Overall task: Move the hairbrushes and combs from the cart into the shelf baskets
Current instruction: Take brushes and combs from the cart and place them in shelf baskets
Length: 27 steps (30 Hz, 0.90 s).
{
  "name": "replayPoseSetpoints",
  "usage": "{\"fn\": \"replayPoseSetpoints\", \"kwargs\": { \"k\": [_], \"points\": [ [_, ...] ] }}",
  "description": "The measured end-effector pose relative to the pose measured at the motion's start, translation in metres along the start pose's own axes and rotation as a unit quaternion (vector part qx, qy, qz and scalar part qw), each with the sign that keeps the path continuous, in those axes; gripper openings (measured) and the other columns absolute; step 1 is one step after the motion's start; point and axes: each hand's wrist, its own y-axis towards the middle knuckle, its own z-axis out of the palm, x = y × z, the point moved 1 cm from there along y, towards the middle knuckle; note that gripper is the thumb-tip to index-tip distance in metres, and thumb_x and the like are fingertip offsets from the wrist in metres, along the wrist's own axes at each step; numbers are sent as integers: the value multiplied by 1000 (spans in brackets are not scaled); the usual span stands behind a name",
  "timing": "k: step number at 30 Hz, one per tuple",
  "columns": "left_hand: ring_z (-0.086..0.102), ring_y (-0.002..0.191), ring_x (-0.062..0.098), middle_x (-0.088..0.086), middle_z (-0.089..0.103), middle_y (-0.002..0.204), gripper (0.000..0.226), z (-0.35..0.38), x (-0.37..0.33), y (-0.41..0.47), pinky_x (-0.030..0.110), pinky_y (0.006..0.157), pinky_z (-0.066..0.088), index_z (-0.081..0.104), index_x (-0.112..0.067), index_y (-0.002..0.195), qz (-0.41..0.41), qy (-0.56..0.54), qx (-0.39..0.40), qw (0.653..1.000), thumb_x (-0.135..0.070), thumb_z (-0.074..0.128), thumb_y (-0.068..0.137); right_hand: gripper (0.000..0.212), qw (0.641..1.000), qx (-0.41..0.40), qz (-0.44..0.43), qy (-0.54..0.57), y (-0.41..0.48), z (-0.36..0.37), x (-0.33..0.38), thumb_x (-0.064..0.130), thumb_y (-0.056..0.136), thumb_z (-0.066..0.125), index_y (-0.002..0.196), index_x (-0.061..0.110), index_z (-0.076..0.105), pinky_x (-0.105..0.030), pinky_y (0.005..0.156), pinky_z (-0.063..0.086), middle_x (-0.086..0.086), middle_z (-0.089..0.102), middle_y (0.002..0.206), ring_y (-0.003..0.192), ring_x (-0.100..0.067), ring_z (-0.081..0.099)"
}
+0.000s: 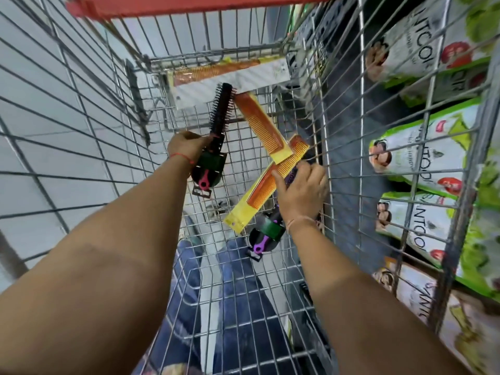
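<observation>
While reaching into cart (pixel 243 163), both hands occupied: pick-up step in hand, nothing yet moved to shelf baskets. Left hand (pixel 186 144) closed round middle of black round brush (pixel 220 109), bristles up, pink handle end hanging below wrist; brush lifted clear of cart floor. Right hand (pixel 300 190) lower and to the right, near side wire; thumb pressed on packaged orange comb (pixel 267 190), fingers curled over what looked like a purple brush (pixel 266 236) beneath. Could not tell whether comb alone, brush alone, or both were actually clamped; grip partly hidden by back of hand. Second orange comb (pixel 259 123) lay crosswise above the first, touching it, loose on the wire. Third comb on white card (pixel 230 74) rested at far end of cart, untouched. Green-and-white packets (pixel 422 155) visible through right side wire; no shelf basket identified in view. Judged early-to-mid task: at least three items remaining in cart besides those in hand. Next move judged to need a firm close of right hand on comb and brush together, then lift over cart rim without snagging card hang-tabs on the wire.
</observation>
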Motion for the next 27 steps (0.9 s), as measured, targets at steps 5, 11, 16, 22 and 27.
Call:
{"fn": "replayPoseSetpoints", "kwargs": {
  "k": [5,11,16,22,27],
  "points": [
    [55,91,22,21,64,117,50,-1,-2,-1,39,96,48,61,-1,116,-58,-83,15,995,-37,62,82,55,949,158,248,118,-31,15,-13,48,76,63,108,12,36,-46,72,56,-15,61,99,83,-33,63],
    [54,86,22,4,57,82,49,-2,-1,-1,31,82,43,62,-3,117,-91,-110,22,990,-39,61,83,42,975,119,112,153,-26,-2,-5,32,73,65,96,16,34,-30,52,49,-2,57,82,62,-25,58],
    [60,79,24,16,64,103,52,5,0,-3,33,82,51,60,-1,115,-14,16,25,999,-31,73,75,42,955,160,49,244,37,-7,23,24,78,68,109,16,41,-21,67,53,-10,53,112,79,-12,57],
    [59,115,31,19,61,125,58,7,5,-11,36,101,47,54,-6,122,14,153,63,986,-6,77,69,74,958,249,72,121,36,1,18,29,68,77,128,12,38,-46,103,41,-16,46,131,122,-34,45],
    [57,118,30,19,57,132,55,4,4,-6,42,106,44,52,-4,128,-35,87,95,991,2,69,76,54,905,315,191,211,13,11,14,16,72,75,113,17,41,-50,89,50,-10,61,118,104,-34,58]
  ]
}}
